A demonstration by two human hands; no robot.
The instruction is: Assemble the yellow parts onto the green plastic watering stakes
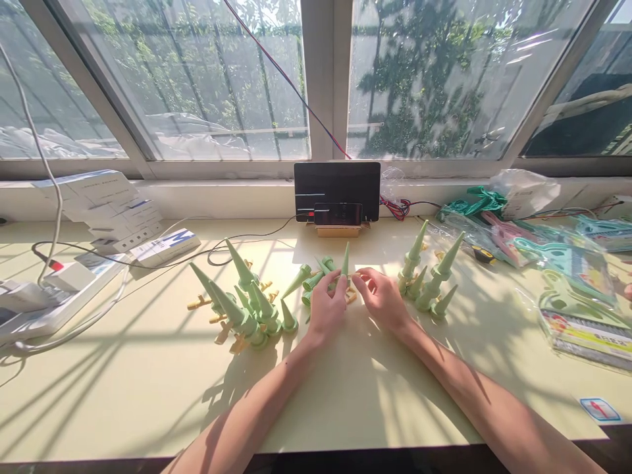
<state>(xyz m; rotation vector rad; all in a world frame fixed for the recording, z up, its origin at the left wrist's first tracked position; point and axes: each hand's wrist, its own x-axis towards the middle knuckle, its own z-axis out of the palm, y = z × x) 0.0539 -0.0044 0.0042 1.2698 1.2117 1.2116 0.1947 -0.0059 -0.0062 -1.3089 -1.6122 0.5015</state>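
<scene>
Near the middle of the table my left hand (328, 306) is closed round a pale green pointed cone piece (346, 257), its tip upward. Close by on the right, my right hand (380, 296) has its fingers pinched together; what lies between them is too small to make out. A tan piece (351, 295) shows between the two hands. Behind my left hand lie loose green cone pieces (297, 280), partly hidden. To the left stands a cluster of green spiked pieces (241, 313) with tan knobs. On the right is a smaller upright green group (434, 283).
At the back a tablet (337, 184) and a phone (338, 214) lean on a cardboard stand (338, 232). White boxes (113, 204), a power strip (59, 306) and cables lie left. Bagged plastic items (585, 309) and a yellow-black object (482, 255) lie right. Another person's fingers (628, 291) show at the right edge.
</scene>
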